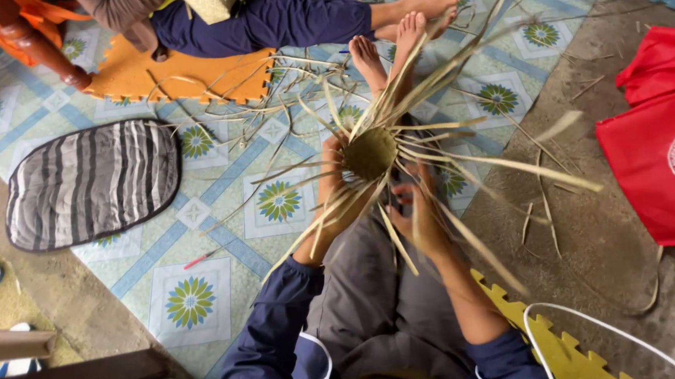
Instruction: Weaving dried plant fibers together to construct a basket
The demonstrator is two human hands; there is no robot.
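A small round woven disc [370, 153] of olive straw sits between my hands, with many long loose strips [502, 162] fanning out from it in all directions. My left hand [334, 191] grips the disc's left edge from below, fingers curled around strips. On the right side, just under the disc, my right hand [421, 215] pinches strips. My bare feet [388, 51] stretch out beyond the weaving, over my grey-trousered legs.
Another person [262, 17] in dark blue trousers sits at the top on an orange foam mat [163, 75]. A striped grey cushion [91, 183] lies left on the tiled floor. Red bags [667, 150] lie right. A yellow foam mat [554, 348] is under me. Loose straw litters the floor.
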